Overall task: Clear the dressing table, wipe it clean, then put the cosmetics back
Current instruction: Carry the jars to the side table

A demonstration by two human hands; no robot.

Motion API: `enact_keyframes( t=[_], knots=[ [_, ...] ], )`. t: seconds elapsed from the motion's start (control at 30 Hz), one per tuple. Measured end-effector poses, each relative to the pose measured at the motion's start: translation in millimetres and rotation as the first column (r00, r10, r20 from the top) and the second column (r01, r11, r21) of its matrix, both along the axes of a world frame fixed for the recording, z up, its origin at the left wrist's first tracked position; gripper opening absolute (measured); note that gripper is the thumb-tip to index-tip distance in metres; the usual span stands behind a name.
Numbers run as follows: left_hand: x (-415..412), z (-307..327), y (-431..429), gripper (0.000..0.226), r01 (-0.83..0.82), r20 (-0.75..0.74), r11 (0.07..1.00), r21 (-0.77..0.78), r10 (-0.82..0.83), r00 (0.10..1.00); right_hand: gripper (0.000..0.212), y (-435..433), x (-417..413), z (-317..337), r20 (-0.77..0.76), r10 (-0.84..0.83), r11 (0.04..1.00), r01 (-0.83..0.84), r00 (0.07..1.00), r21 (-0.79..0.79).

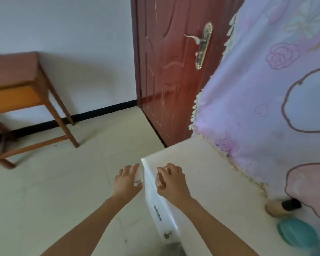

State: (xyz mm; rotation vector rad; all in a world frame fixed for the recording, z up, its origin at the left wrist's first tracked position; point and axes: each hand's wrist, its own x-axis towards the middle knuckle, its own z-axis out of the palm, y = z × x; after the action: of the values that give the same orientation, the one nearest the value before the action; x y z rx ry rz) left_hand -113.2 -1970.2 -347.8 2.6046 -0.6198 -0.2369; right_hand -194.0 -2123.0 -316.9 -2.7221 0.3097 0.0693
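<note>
Fingers (129,169) of my left hand (126,183) are curling round a small white jar (139,177), nine o'clock off the white tabletop (211,182) edge.

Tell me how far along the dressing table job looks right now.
Most of the tabletop is bare. In hand: the left hand grips a white jar beside the table's corner, the right hand a pinkish jar above its edge. A brush and a teal item lie on it. Whether wiping is done, I cannot tell.
</note>
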Motion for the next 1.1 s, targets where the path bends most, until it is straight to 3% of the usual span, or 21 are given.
enact_keyframes(
  t=[0.27, 0.53, 0.77, 0.93, 1.1],
  knots=[
    [-11, 13, 123, 0.063, -0.152, 0.023, 0.988, -0.038, 0.153, 0.988, 0.043, 109, 11, 14, 0.022, 0.154, 0.987, -0.153, 0.988, -0.045],
    [-52, 42, 340, 0.065, -0.337, 0.067, 0.938, -0.078, 0.342, 0.937, 0.045, 296, 11, 28, 0.064, 0.261, 0.965, -0.261, 0.963, -0.017],
    [-106, 64, 516, 0.063, -0.648, 0.034, 0.755, -0.106, 0.654, 0.756, 0.056, 473, 24, 50, 0.105, 0.582, 0.811, -0.585, 0.807, 0.005],
    [-119, 63, 571, 0.061, -0.751, 0.008, 0.645, -0.138, 0.759, 0.651, 0.054, 542, 36, 55, 0.099, 0.717, 0.695, -0.718, 0.69, -0.03],
    [-98, 67, 596, 0.06, -0.779, 0.036, 0.608, -0.152, 0.791, 0.611, 0.052, 573, 73, 55, 0.112, 0.756, 0.653, -0.755, 0.645, -0.053]
  ],
)
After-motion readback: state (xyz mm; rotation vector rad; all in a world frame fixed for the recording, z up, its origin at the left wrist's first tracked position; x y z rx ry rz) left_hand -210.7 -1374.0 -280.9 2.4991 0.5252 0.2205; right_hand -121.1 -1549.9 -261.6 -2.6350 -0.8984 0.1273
